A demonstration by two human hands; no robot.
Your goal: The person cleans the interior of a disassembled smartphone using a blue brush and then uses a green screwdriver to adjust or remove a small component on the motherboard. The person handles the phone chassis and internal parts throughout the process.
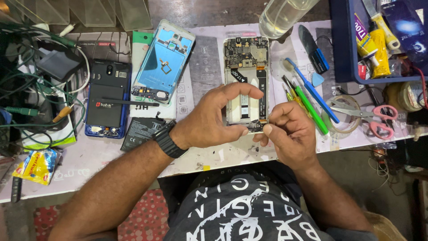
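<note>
An opened phone [246, 76] lies back-up on the work mat, its circuit board and ribbon cables bare. My left hand [214, 118] curls over the phone's lower half, with the forefinger arched above it and the thumb at its bottom edge. My right hand [290, 134] pinches at the phone's bottom right corner; whether a small tool or part sits between the fingertips is hidden.
A blue phone frame [164, 60], a dark opened phone [108, 98] and a loose battery [140, 133] lie left. Screwdrivers and plastic pry tools [310, 100], tape and scissors [379, 118] lie right. A blue tray [379, 44] holds glue tubes. Green cables [26, 80] crowd the far left.
</note>
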